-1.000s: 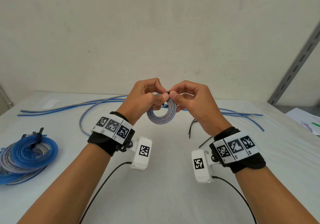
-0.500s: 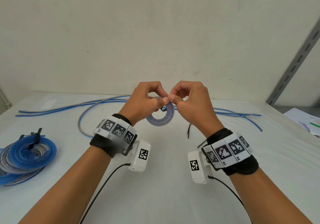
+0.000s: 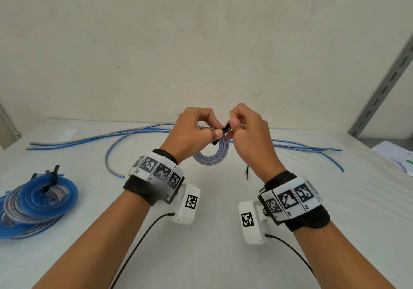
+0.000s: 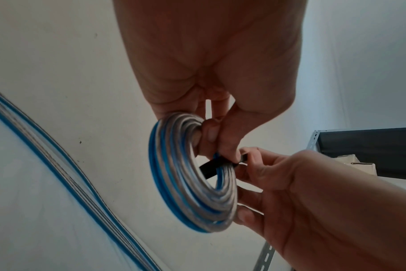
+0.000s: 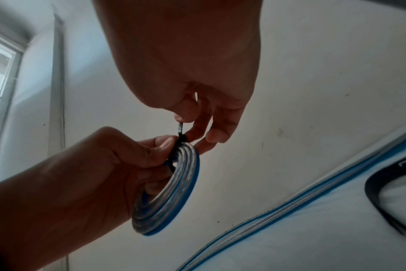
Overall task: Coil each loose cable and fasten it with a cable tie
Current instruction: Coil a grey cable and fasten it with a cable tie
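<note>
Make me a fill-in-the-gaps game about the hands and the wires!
1. The left hand holds a small coil of blue and ____ cable.
2. The right hand pinches a cable tie whose colour is ____.
3. The pile of finished coils lies on the ____ side of the table.

Missing words: silver; black; left

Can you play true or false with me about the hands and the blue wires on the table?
1. The left hand holds a small flat coil of blue and clear cable. True.
2. The right hand is empty. False: it pinches a black cable tie.
3. The small coil lies on the white table. False: it is held up in the air.
4. A pile of blue coiled cables sits at the left. True.
</note>
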